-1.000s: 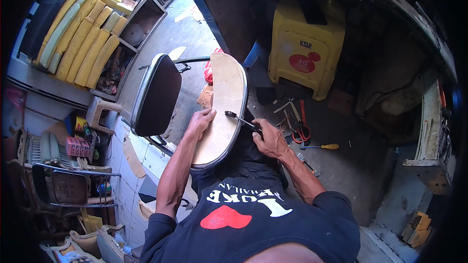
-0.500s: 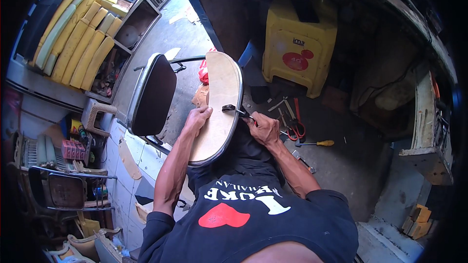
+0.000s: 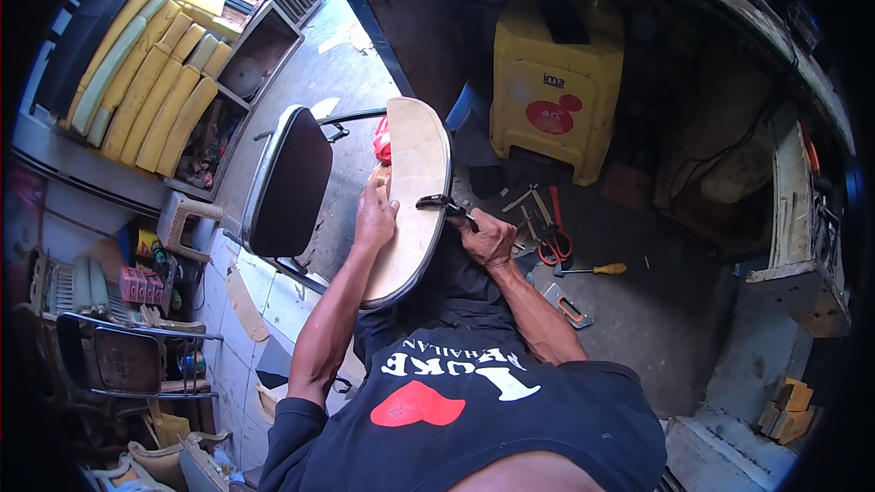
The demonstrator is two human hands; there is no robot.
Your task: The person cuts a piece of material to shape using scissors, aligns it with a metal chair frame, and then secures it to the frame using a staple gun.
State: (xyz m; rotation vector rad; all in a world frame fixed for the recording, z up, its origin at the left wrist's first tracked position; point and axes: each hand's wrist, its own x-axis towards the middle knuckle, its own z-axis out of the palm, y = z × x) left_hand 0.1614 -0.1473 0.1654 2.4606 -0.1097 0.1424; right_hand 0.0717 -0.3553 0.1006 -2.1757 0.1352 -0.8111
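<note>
My left hand (image 3: 374,214) grips the inner edge of a curved plywood board (image 3: 410,251) with dark edging, its fingers reaching over that edge and thumb on top. My right hand (image 3: 488,241) is closed on a black-handled tool (image 3: 456,210), whose black head lies across the board's outer rim; its exact kind is unclear. The board is on a metal chair frame (image 3: 351,117) over my lap, with a black padded backrest (image 3: 287,182) at the left. A red crumpled item (image 3: 382,141) shows behind the board.
Yellow plastic stool (image 3: 556,82) under a dark bench. Scissors (image 3: 553,251), screwdriver (image 3: 592,269) and staple gun (image 3: 570,308) lie on the floor at right. Yellow foam strips (image 3: 155,82) are stacked upper left. Chairs (image 3: 123,355) crowd the lower left; a wooden ledge (image 3: 797,282) is at right.
My left hand's fingers have slid further up and over the board's inner edge. The tool and my right hand have shifted slightly, the black head now lying flatter across the rim.
</note>
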